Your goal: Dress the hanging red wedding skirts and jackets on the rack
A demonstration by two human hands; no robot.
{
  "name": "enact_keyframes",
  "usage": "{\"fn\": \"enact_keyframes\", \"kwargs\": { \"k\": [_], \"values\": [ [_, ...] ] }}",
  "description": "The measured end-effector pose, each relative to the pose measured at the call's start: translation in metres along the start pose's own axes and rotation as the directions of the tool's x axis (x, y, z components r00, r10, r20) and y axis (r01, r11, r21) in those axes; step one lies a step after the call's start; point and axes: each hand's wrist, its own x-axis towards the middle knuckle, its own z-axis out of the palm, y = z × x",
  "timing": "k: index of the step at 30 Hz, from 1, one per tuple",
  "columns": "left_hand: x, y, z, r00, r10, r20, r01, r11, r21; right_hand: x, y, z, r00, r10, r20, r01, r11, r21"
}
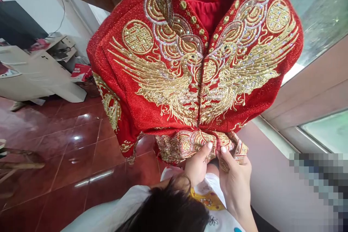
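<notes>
A red jacket [130,90] with gold phoenix embroidery, beads and round gold emblems hangs in front of me, its collar at the top. Its patterned lower hem [174,145] is drawn toward me. My left hand [197,165] pinches the hem just left of the front opening, thumb on top. Just across the opening, my right hand [236,168] grips the other hem edge, also with its thumb on top. The two thumbs are close together but apart. Fingers beneath the cloth are mostly hidden.
On the left stands a pale sewing-machine table [40,69] with a dark box on it. Glossy red tiles [78,145] cover the floor. A window frame [312,76] runs along the right. Dark hair [163,210] hangs in the lower foreground.
</notes>
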Motion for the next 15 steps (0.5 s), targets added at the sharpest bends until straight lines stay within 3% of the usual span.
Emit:
{"fn": "enact_keyframes", "kwargs": {
  "k": [11, 15],
  "values": [
    [0.0036, -0.0047, 0.0050, 0.996, -0.087, -0.026, 0.086, 0.996, -0.014, 0.0033, 0.0059, -0.0016, 1.000, -0.022, 0.006, 0.022, 0.994, 0.105],
    [0.0069, -0.0085, -0.0010, 0.992, -0.050, -0.113, 0.055, 0.998, 0.043, 0.0013, 0.0064, -0.0044, 1.000, -0.015, 0.018, 0.014, 0.998, 0.065]
  ]
}}
